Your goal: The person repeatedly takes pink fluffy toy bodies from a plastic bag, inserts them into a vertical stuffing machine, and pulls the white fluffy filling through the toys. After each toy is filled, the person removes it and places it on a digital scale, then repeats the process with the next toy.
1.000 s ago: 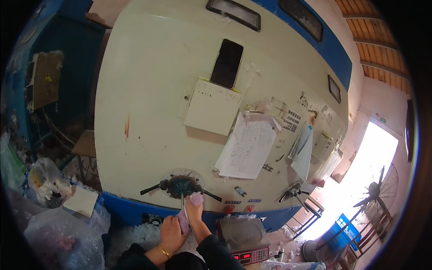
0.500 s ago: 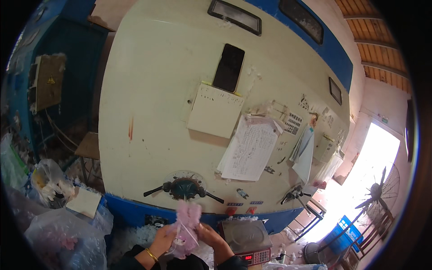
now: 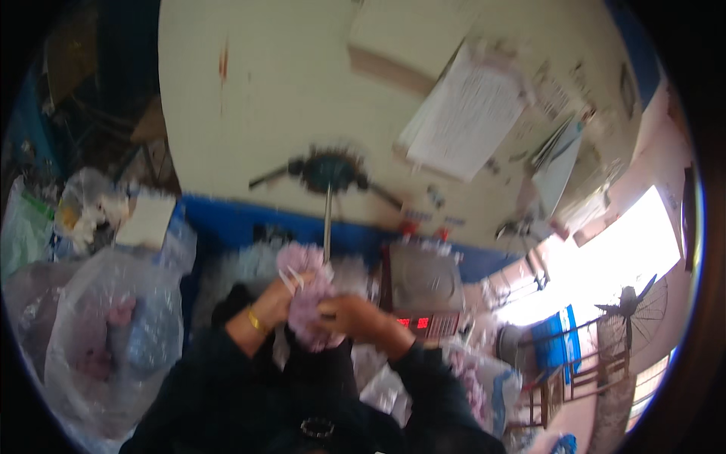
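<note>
A pink-lilac fluffy piece, seemingly a plush toy (image 3: 308, 321), is held between my hands in front of my body, with white straps or ties on its upper part. My left hand (image 3: 274, 301), a gold bracelet at its wrist, grips its left side. From the right, my right hand (image 3: 349, 315) closes its fingers on the lower part. A thin metal tube (image 3: 328, 223) juts from the dark round fitting (image 3: 331, 172) on a cream machine panel (image 3: 249, 98). The tube's near end meets the plush's upper part; whether it is inside cannot be told.
To the right stands a scale (image 3: 423, 280) with a red display. Clear plastic bags (image 3: 113, 340) holding pink pieces lie at left; another bag (image 3: 484, 386) sits at lower right. Papers (image 3: 469, 113) hang on the panel. Farther right are a fan (image 3: 628, 303) and a blue crate (image 3: 556, 337).
My view has tilted down, so the panel sits higher and my forearms show more. The plush has turned in my hands, and the metal tube now shows above it.
</note>
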`<state>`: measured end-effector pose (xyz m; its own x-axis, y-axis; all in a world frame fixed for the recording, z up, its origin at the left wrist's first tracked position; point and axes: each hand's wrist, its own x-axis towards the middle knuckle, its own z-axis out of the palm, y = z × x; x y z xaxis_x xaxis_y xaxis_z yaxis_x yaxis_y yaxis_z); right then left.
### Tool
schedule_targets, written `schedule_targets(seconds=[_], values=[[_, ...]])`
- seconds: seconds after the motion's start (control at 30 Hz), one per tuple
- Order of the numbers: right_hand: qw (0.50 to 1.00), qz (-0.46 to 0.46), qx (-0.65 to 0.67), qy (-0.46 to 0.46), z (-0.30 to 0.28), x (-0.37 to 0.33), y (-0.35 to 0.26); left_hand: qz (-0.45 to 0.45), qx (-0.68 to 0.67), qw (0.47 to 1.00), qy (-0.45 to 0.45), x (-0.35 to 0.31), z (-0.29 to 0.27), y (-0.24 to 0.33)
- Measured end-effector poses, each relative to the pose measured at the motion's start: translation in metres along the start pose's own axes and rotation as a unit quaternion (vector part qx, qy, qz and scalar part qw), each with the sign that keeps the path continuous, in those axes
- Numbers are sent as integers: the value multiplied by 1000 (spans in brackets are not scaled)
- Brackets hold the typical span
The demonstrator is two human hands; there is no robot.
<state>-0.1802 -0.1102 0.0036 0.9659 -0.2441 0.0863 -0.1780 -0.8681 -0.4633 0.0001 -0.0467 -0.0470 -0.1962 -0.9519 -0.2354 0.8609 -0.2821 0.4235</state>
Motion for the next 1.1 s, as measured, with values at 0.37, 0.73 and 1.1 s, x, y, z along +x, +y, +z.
schedule_targets(seconds=[0.37, 0.73, 1.1], values=[[902, 185, -125, 369, -37, 108, 46, 105, 140, 979, 105, 30, 38, 50], [905, 141, -104, 389, -33, 103, 54, 320, 791, 495, 165, -12, 58, 11], [894, 278, -73, 344, -54, 141, 61, 149, 103, 982, 59, 31, 19, 50]])
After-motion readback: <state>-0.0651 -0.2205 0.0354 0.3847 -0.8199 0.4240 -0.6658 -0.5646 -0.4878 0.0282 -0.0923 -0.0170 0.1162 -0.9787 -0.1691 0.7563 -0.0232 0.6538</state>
